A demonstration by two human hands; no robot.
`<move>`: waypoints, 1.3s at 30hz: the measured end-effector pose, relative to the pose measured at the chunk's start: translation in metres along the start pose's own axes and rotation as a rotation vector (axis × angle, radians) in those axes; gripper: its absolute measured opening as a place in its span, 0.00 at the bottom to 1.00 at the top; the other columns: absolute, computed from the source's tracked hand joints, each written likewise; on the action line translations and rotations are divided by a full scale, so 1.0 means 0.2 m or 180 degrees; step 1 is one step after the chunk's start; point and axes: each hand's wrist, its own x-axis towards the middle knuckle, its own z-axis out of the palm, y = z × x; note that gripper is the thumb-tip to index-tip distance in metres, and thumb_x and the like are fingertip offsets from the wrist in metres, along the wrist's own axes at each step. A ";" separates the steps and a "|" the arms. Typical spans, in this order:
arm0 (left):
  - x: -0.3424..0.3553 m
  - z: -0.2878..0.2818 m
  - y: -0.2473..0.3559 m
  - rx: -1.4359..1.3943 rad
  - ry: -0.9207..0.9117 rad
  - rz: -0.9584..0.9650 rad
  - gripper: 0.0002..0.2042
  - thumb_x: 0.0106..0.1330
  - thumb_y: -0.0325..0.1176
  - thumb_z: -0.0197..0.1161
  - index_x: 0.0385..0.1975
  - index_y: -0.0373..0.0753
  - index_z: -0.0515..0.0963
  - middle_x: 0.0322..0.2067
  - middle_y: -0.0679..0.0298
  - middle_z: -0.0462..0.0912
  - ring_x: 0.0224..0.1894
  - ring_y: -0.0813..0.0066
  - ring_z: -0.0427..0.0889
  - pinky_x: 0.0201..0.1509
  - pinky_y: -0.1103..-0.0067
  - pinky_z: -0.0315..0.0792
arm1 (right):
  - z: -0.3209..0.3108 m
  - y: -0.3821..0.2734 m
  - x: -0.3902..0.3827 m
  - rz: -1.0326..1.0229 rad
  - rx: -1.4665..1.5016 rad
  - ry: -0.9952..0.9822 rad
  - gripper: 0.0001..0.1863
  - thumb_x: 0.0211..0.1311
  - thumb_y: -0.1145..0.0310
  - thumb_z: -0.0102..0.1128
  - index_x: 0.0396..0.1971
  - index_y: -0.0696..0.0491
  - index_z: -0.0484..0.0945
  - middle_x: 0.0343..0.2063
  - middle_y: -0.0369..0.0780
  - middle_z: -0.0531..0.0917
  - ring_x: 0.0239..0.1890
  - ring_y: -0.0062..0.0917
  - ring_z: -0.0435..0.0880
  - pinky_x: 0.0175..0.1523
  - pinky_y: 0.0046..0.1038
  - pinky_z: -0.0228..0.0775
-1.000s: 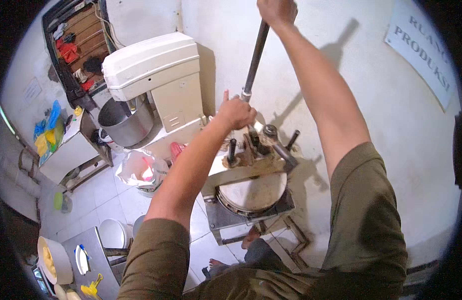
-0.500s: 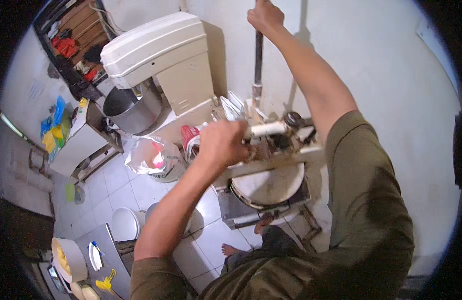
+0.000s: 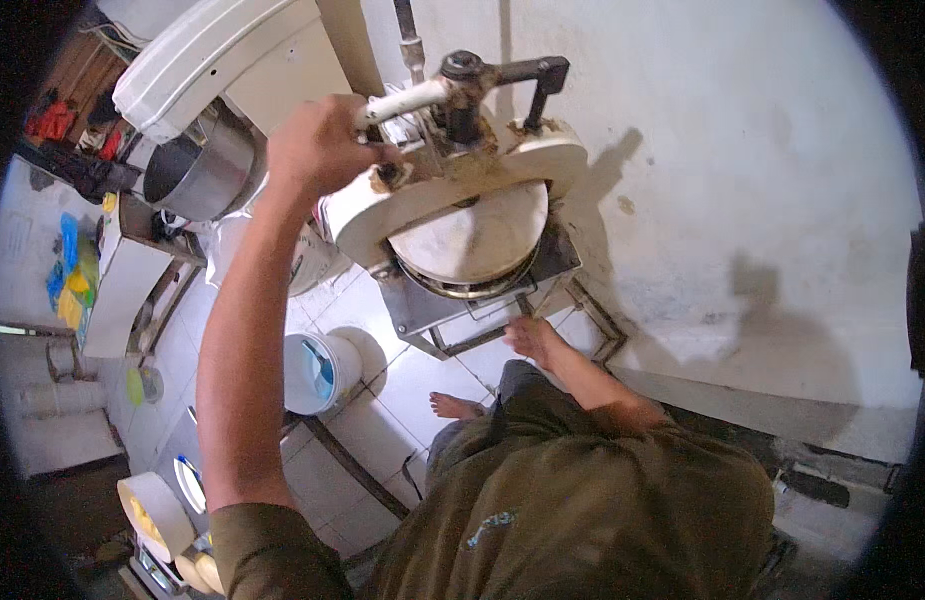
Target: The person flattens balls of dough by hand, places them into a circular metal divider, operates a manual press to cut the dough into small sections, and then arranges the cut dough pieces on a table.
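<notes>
A floor-standing press [image 3: 362,225], its kind resembling a manual dough divider, stands before me against the wall. It has a cream arched frame and a round pale plate [image 3: 472,238] under it. My left hand [image 3: 322,150] is closed round the left end of the white lever [image 3: 412,102] on top, which joins a dark pivot. My right hand [image 3: 532,342] hangs low by the front edge of the metal base, fingers loosely apart and a little blurred; nothing shows in it. The upright dark bar [image 3: 405,20] behind the press has no hand on it.
A cream mixer [image 3: 222,60] with a steel bowl [image 3: 197,170] stands at the far left. On the tiled floor are a white bucket [image 3: 322,372] and a large sack [image 3: 312,262]. A tub of yellow stuff [image 3: 157,515] sits at lower left. My bare foot [image 3: 454,405] is near the base.
My right hand has let go of the tall bar and dropped to the front of the base. My left hand stays on the lever. The view has shifted, showing more of the right wall.
</notes>
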 end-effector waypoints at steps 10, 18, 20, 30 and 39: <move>-0.26 0.19 0.01 0.0779 0.1525 0.0142 0.53 0.45 0.50 0.84 0.72 0.40 0.63 0.63 0.43 0.74 0.67 0.41 0.71 0.65 0.53 0.69 | 0.18 0.11 0.64 -0.0370 0.0964 -0.0694 0.15 0.48 0.83 0.49 0.39 0.63 0.72 0.37 0.50 0.79 0.38 0.41 0.82 0.47 0.40 0.81; -2.10 1.00 0.42 -0.0050 -0.0085 -0.1805 0.57 0.51 0.45 0.82 0.78 0.39 0.51 0.77 0.37 0.47 0.76 0.35 0.54 0.77 0.49 0.51 | -0.38 -0.12 0.62 -0.0457 0.0999 -0.0419 0.17 0.42 0.85 0.51 0.35 0.53 0.73 0.30 0.37 0.73 0.27 0.27 0.69 0.28 0.28 0.63; -2.89 1.06 0.56 0.1014 -0.0648 -0.3407 0.59 0.46 0.45 0.86 0.78 0.50 0.52 0.78 0.43 0.46 0.75 0.37 0.57 0.74 0.51 0.61 | -0.44 -0.10 0.47 -0.0235 0.0704 -0.0647 0.22 0.36 0.85 0.49 0.37 0.55 0.73 0.35 0.37 0.74 0.30 0.28 0.70 0.30 0.27 0.64; -5.27 0.67 1.59 -0.0661 -0.0989 -0.6366 0.79 0.32 0.60 0.88 0.81 0.41 0.35 0.80 0.43 0.38 0.82 0.44 0.38 0.84 0.56 0.44 | -0.88 0.02 -0.56 0.0356 -0.0280 -0.0864 0.16 0.59 0.81 0.60 0.46 0.50 0.74 0.34 0.32 0.77 0.27 0.19 0.70 0.30 0.24 0.66; -4.98 0.66 1.59 -0.0015 -0.0660 -0.6391 0.64 0.50 0.42 0.84 0.81 0.58 0.39 0.81 0.45 0.32 0.80 0.39 0.46 0.79 0.40 0.43 | -0.27 0.35 -1.06 0.0816 -0.2138 -0.2537 0.31 0.61 0.71 0.64 0.65 0.57 0.70 0.45 0.33 0.83 0.27 0.12 0.75 0.28 0.12 0.69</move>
